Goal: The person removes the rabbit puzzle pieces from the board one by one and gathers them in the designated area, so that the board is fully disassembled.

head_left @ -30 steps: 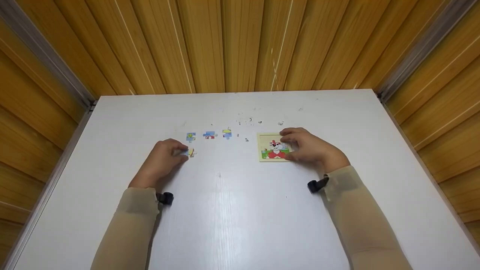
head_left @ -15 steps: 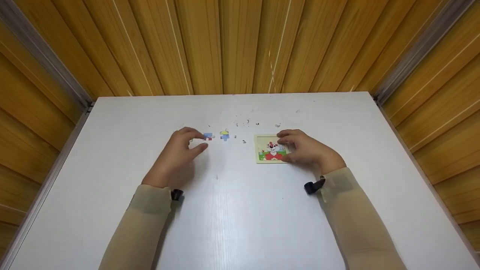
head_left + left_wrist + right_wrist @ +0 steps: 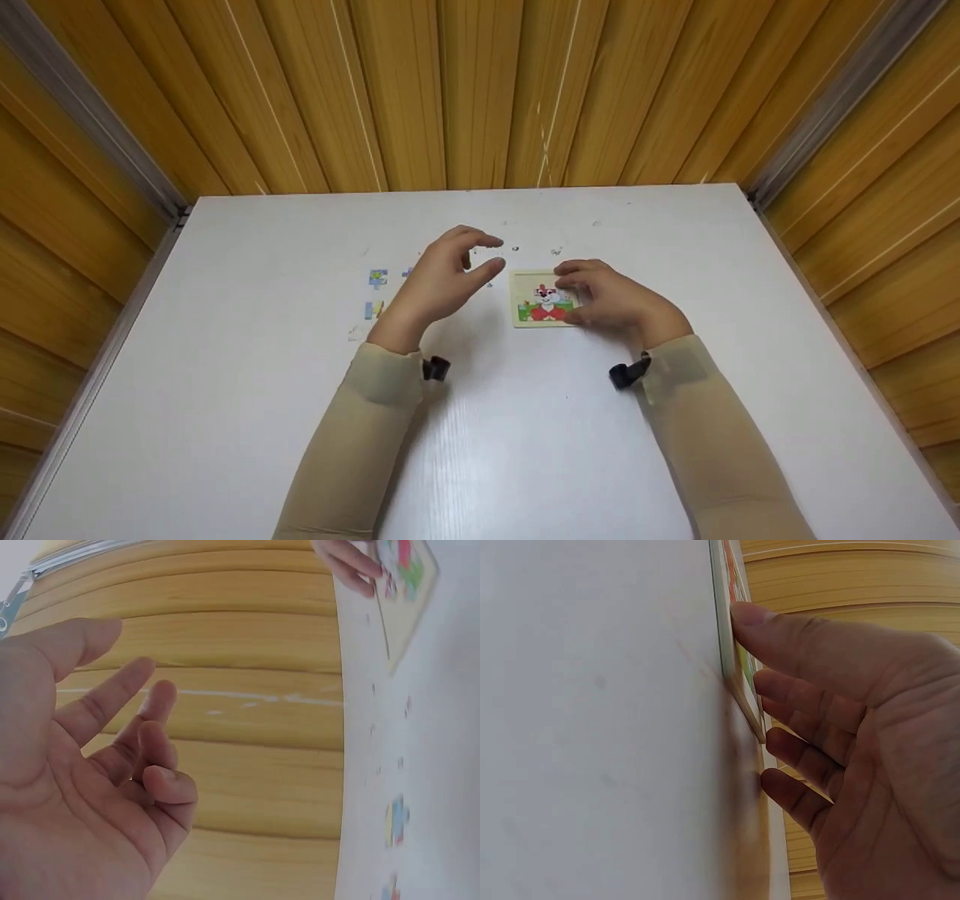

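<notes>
My right hand grips the right side of a small square wooden puzzle tray, which has a cartoon animal in red partly filled in. In the right wrist view the thumb lies on the tray's near edge, and the fingers curl along its side. Left of the tray, my left hand hovers with nothing in it, thumb and forefinger apart. Loose jigsaw pieces lie to its left: a blue one and a blue-and-yellow one. Another piece shows in the left wrist view; the hand hides it from the head camera.
The white table carries small dark scuff marks around its far middle. Wood-plank walls stand behind it and at both sides.
My left hand has let go of the blue-and-yellow jigsaw piece, leaving it on the table, and has moved right past the other pieces towards the tray. My right hand stays at the tray.
</notes>
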`<state>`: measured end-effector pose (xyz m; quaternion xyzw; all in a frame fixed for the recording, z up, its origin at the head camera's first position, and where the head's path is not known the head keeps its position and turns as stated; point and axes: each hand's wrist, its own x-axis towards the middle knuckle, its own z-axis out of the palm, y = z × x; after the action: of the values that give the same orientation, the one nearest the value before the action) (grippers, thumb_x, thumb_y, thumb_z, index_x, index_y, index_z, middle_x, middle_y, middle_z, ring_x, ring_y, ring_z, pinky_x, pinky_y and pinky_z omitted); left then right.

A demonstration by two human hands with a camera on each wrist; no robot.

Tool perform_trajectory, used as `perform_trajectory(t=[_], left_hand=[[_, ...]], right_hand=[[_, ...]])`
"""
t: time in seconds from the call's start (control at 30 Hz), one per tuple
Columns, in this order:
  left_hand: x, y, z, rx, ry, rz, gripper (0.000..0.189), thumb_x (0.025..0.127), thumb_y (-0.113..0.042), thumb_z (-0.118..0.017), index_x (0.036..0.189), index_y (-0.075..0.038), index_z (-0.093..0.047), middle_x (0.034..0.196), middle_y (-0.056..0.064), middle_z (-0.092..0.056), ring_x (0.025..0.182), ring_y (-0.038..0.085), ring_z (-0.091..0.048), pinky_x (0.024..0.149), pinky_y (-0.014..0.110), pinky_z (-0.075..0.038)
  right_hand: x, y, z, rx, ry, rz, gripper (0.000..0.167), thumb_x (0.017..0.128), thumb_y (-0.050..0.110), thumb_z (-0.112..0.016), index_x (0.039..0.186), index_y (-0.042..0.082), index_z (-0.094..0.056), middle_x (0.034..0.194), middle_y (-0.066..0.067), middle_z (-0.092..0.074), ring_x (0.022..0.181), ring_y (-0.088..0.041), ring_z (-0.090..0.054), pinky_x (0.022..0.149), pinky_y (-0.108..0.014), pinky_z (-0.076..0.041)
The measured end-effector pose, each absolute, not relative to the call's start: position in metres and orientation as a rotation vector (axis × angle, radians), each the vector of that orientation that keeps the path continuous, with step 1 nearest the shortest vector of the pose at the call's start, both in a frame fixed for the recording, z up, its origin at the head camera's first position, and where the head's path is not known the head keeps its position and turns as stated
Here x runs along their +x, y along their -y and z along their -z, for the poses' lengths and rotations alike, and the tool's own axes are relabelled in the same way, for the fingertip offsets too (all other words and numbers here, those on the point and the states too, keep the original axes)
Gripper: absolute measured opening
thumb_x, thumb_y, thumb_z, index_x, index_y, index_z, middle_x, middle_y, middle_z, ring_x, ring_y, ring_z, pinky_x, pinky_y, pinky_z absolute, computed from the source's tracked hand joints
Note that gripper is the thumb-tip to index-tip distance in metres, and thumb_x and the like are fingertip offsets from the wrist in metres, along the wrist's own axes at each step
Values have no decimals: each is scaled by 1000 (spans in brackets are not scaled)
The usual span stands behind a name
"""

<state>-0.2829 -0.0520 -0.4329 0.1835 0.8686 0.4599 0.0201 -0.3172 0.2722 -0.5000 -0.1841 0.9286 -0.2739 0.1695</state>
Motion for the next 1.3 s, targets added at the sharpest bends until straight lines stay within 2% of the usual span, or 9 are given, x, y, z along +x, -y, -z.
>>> perform_trajectory(t=[0.13,0.3,0.43,0.53,0.67,0.87,1.03,1.3], left_hand=[[-290,34,432,546,-2651,-1457,39,110,-37,-75,145,-21,-75,152,-1,-67,110,23,-60,92,38,-54],[-302,11,440,478,-2592,-1561,50,111,-38,-74,157,-21,-66,163,4,-59,121,25,-62,105,43,-58],[-311,-6,457,413,-2568,-1563,57,111,-37,-72,163,-21,-59,169,10,-52,131,33,-65,112,50,-59],[-314,-16,473,392,-2597,-1445,57,111,-35,-73,164,-19,-58,169,12,-52,144,36,-63,121,54,-54],[-315,-25,493,391,-2661,-1236,54,109,-32,-76,159,-15,-63,166,12,-57,155,33,-57,130,52,-49],[-313,-30,507,426,-2778,-955,48,105,-35,-81,147,-14,-75,156,9,-65,142,31,-55,123,47,-51],[-312,-32,510,481,-2815,-832,41,102,-34,-86,138,-14,-81,147,9,-69,136,32,-55,120,47,-48],[-311,-35,512,458,-2805,-841,36,103,-30,-86,136,-16,-82,144,7,-72,133,30,-56,119,46,-48]], right_hand=[[-318,-272,500,-527,-2637,769,61,99,21,-86,155,7,-68,179,-5,-44,173,-36,-30,141,-63,-25],[-318,-272,502,-527,-2646,766,61,98,20,-87,154,6,-69,179,-7,-45,172,-36,-31,141,-63,-25],[-319,-270,503,-566,-2647,777,60,98,20,-87,152,4,-69,178,-10,-46,171,-38,-32,140,-63,-26],[-319,-267,503,-582,-2641,783,60,98,21,-86,153,4,-69,178,-11,-47,172,-39,-31,140,-64,-26],[-317,-265,503,-584,-2641,790,60,98,19,-86,153,3,-68,178,-10,-47,172,-39,-31,140,-63,-26],[-317,-266,503,-604,-2643,794,60,98,19,-86,153,2,-68,177,-10,-48,172,-38,-32,140,-62,-28],[-318,-266,503,-575,-2639,786,60,98,17,-85,154,4,-68,178,-7,-46,173,-36,-30,140,-61,-28],[-319,-265,504,-552,-2632,793,59,98,16,-85,153,4,-68,178,-6,-46,173,-36,-30,140,-61,-27]])
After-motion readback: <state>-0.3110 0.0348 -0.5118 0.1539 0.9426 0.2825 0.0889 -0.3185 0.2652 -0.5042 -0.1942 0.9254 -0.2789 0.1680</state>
